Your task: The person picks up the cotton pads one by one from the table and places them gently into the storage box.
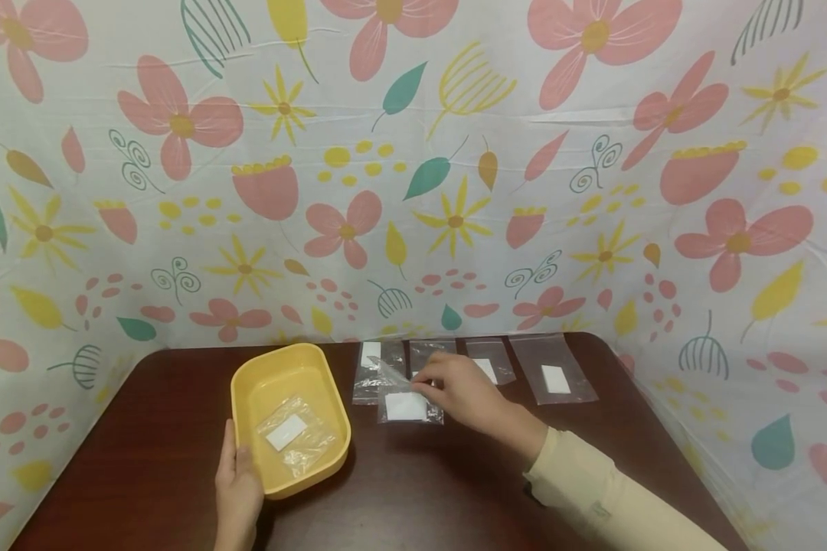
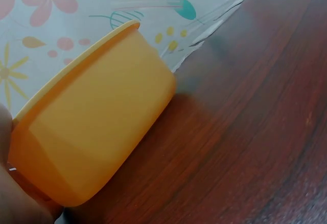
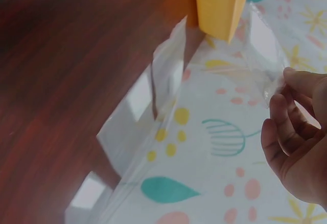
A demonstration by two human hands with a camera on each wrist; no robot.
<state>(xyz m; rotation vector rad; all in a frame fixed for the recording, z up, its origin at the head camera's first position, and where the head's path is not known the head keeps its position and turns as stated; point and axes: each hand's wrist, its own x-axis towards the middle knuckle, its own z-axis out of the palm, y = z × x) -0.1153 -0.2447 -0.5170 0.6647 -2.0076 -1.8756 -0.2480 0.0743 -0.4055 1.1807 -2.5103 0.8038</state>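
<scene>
My left hand [image 1: 240, 482] holds the yellow plastic tub [image 1: 339, 398] by its near left corner. Inside the tub lies a clear plastic bag [image 1: 317, 440] with a white label. The left wrist view shows the tub's outer wall [image 2: 97, 116], with part of the hand at the left edge. To the right of the tub, my right hand [image 1: 472, 398] pinches a clear plastic bag [image 1: 406, 405] with a white label between thumb and fingertips. In the right wrist view that bag [image 3: 263, 45] hangs from the fingers, above the table.
Along the table's far edge lie several more clear bags [image 1: 570, 350] with white labels, one partly behind the right hand. The dark wooden table [image 1: 386, 513] meets a flower-printed cloth [image 1: 358, 298] at the back and sides.
</scene>
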